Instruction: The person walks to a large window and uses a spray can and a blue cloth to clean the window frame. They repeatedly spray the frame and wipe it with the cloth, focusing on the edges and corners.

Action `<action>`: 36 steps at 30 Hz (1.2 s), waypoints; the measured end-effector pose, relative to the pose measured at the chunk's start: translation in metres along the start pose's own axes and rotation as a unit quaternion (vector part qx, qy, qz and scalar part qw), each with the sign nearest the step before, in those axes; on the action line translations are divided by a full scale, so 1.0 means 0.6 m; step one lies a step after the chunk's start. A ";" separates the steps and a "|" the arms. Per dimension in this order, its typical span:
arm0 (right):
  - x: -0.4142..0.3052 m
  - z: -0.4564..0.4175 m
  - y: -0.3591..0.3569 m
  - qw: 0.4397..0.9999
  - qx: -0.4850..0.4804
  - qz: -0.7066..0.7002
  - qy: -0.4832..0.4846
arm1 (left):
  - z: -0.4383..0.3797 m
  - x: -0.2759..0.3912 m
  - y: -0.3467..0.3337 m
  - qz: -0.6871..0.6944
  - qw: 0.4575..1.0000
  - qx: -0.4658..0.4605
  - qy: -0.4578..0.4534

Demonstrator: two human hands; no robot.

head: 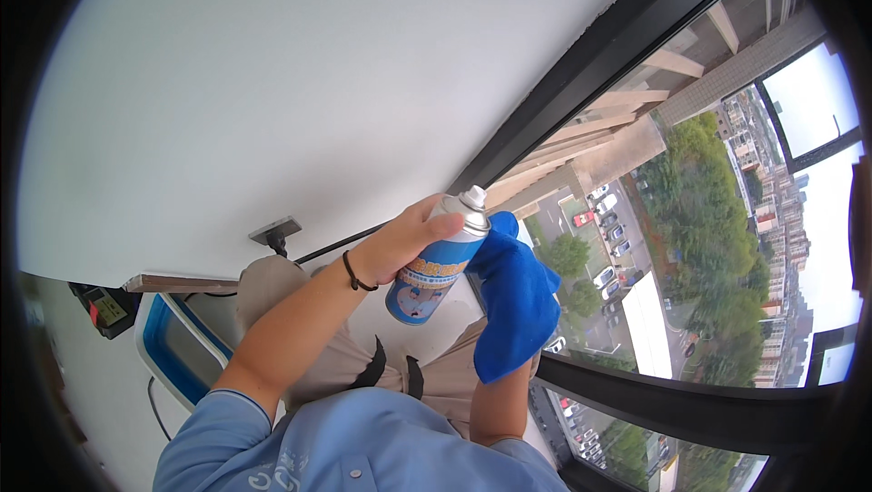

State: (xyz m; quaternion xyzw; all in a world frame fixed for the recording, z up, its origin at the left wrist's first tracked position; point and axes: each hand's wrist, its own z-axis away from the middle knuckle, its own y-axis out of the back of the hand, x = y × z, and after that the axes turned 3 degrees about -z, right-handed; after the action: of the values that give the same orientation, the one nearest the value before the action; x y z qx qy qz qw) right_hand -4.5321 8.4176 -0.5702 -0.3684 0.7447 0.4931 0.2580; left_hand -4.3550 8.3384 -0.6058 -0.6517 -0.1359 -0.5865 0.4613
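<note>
My left hand [410, 236] is wrapped around an aerosol spray can [436, 264] with a blue and white printed body. Its thumb lies across the can's silver shoulder, just below the white nozzle [475, 197]. The can tilts, nozzle up and to the right. A blue cloth [518, 294] drapes over my right hand and hides nearly all of it; my right forearm [501, 403] comes out below. The cloth is held up off any surface, close beside the can and partly behind it. How the fingers lie under the cloth is hidden.
A white wall [286, 83] rises ahead, with a plug in a wall socket [276, 228]. At right, a dark-framed window [579, 76] overlooks a car park and trees far below. At left stand a blue and white plastic container [160, 342] and a black device [109, 308].
</note>
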 end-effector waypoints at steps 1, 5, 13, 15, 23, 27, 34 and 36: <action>0.003 0.003 -0.001 1.000 0.021 0.014 0.017 | -0.001 -0.007 -0.008 -0.015 1.000 0.000 0.015; 0.041 0.023 -0.044 0.978 0.081 -0.149 -0.125 | -0.004 -0.015 -0.031 -0.007 0.999 -0.013 0.051; 0.031 0.040 -0.067 0.972 0.105 -0.173 -0.121 | 0.004 -0.044 -0.034 -0.159 0.977 0.097 -0.106; 0.021 0.029 -0.052 0.965 0.070 -0.184 -0.175 | 0.005 -0.043 -0.041 -0.155 0.980 0.082 -0.097; -0.021 -0.001 -0.012 0.924 -0.005 -0.233 -0.303 | 0.018 -0.014 -0.013 -0.243 0.967 0.071 -0.032; -0.004 0.030 -0.004 0.959 -0.011 -0.223 -0.175 | 0.009 -0.011 -0.017 -0.171 0.975 0.032 -0.135; 0.020 0.030 -0.027 0.968 -0.046 -0.208 -0.132 | 0.009 -0.005 -0.007 -0.233 0.966 -0.017 -0.111; 0.024 0.025 -0.032 0.969 -0.057 -0.204 -0.129 | 0.009 -0.004 -0.008 -0.220 0.970 -0.027 -0.102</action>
State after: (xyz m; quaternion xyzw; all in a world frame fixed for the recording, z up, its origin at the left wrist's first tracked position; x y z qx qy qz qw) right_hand -4.5251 8.4226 -0.5972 -0.4595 0.5849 0.5152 0.4258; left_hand -4.3556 8.3459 -0.6052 -0.6745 -0.3067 -0.6070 0.2873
